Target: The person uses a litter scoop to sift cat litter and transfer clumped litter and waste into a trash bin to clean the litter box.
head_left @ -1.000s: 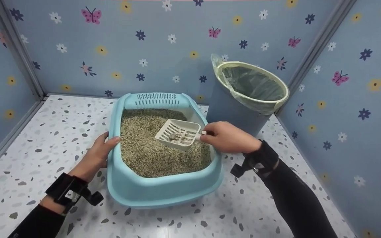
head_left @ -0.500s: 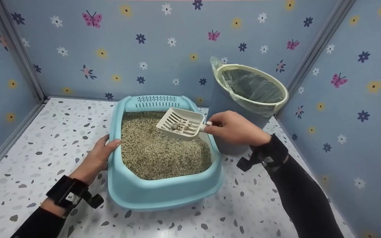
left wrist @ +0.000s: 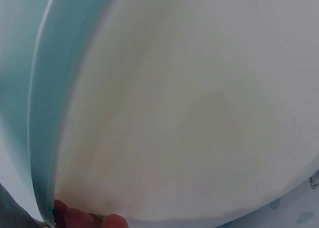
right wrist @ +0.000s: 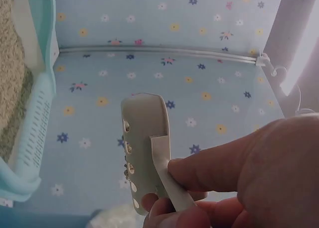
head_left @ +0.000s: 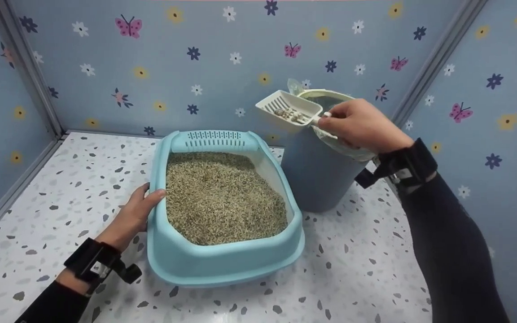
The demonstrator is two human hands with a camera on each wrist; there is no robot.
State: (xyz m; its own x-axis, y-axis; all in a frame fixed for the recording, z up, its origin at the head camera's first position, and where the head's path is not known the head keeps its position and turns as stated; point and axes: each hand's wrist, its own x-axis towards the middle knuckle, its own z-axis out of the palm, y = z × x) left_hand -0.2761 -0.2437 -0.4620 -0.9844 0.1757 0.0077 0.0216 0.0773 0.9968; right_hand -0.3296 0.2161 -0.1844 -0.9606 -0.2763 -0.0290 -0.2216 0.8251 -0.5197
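Note:
My right hand [head_left: 366,125] pinches the short handle of a white slotted litter scoop [head_left: 291,106]. Several small pale clumps [head_left: 289,114] lie in the scoop, which is held roughly level in the air and overlaps the bin's left rim in the head view. From the right wrist, the scoop [right wrist: 144,123] shows its back end and slotted base, thumb and fingers around the handle. My left hand [head_left: 133,215] grips the left rim of a light blue litter box [head_left: 222,262], thumb over the edge. Fingertips [left wrist: 77,218] show under that rim in the left wrist view.
Brown granular litter [head_left: 222,197] fills the box. Right behind the box stands a grey-blue bin [head_left: 321,179] with a pale rim and clear liner, partly hidden by my right hand. Flowered wall panels [head_left: 222,67] enclose the speckled floor [head_left: 352,269] at the back and sides.
My right hand has lifted the scoop with its clumps from over the litter, up and to the right, to the bin's rim. The left hand has stayed on the box.

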